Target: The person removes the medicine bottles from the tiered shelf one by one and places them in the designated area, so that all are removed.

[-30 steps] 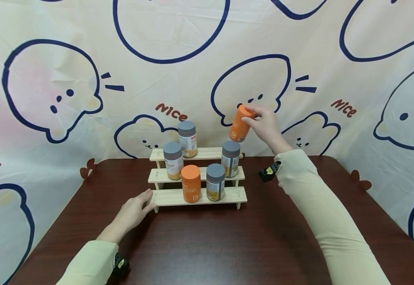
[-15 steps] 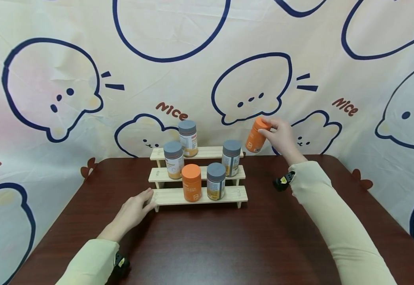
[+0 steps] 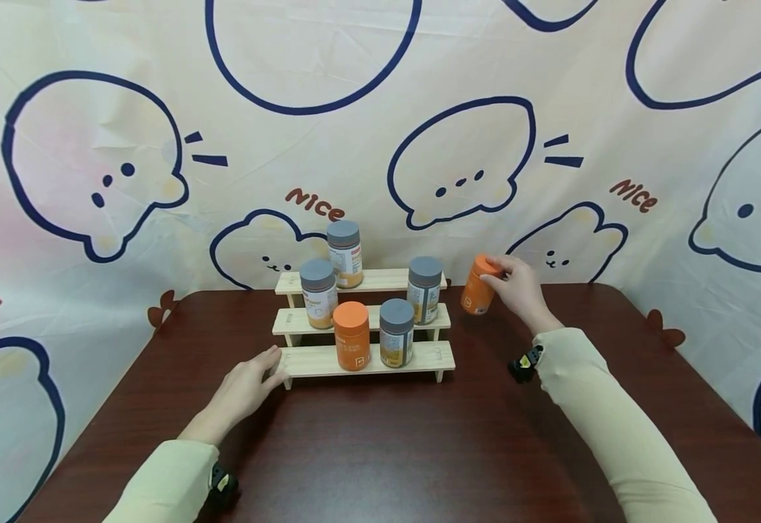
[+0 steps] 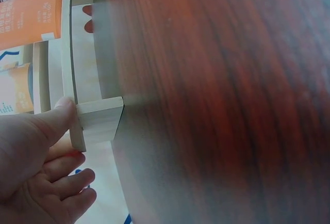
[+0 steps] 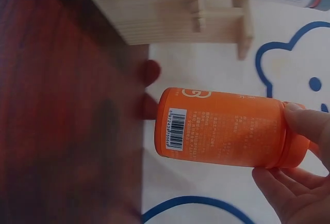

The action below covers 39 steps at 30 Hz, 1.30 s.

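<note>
My right hand grips an orange bottle by its cap, to the right of a three-tier wooden rack. The bottle tilts slightly; in the right wrist view its barcode side shows, and its base looks just off the table. At the rack's front left corner, my left hand pinches the end of the lowest board, thumb on one face and a finger behind. Another orange bottle and a grey-capped bottle stand on that lowest tier.
On the middle tier stand two grey-capped bottles, one left and one right. Another grey-capped bottle is on the top tier's left. The dark wooden table ends at a patterned cloth backdrop.
My right hand has carried the orange bottle rightward from above the rack's right side, then down toward the table. My left hand has stayed at the rack's corner.
</note>
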Motion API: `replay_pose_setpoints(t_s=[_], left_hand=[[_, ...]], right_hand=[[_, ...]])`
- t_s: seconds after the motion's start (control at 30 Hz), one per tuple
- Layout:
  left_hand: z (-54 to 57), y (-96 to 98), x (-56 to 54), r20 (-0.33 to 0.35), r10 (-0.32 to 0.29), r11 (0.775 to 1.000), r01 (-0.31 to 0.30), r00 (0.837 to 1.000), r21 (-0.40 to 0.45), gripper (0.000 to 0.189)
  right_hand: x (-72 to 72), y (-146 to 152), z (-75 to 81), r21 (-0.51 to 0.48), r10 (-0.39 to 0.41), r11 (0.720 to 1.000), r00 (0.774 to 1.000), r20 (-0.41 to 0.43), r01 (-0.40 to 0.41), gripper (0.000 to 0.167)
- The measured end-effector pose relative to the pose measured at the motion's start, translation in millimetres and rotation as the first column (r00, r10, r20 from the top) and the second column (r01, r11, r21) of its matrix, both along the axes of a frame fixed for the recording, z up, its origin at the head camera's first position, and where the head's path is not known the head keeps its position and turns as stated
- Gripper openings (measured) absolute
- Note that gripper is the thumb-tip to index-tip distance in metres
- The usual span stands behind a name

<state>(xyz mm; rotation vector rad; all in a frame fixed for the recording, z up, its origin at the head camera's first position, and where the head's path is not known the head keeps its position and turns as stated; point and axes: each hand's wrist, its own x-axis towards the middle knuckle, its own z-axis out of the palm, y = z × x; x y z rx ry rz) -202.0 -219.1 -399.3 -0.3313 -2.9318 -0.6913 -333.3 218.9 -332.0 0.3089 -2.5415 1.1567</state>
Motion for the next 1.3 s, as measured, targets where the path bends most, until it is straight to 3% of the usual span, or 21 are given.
replay_pose_setpoints(t_s=[0.5, 1.3], left_hand=[[-0.4, -0.7, 0.4, -0.013, -0.009, 1.0, 0.009, 1.0, -0.003, 0.047], [1.6, -0.6, 1.5, 0.001, -0.015, 1.0, 0.015, 1.0, -0.001, 0.048]], right_hand=[[8.6, 1, -31.5, 0.087, 0.014, 0.996, 0.998, 0.069, -0.02, 0.043], [10.2, 6, -44.4, 0.117, 0.083, 0.989, 0.996, 0.026, -0.085, 0.043]])
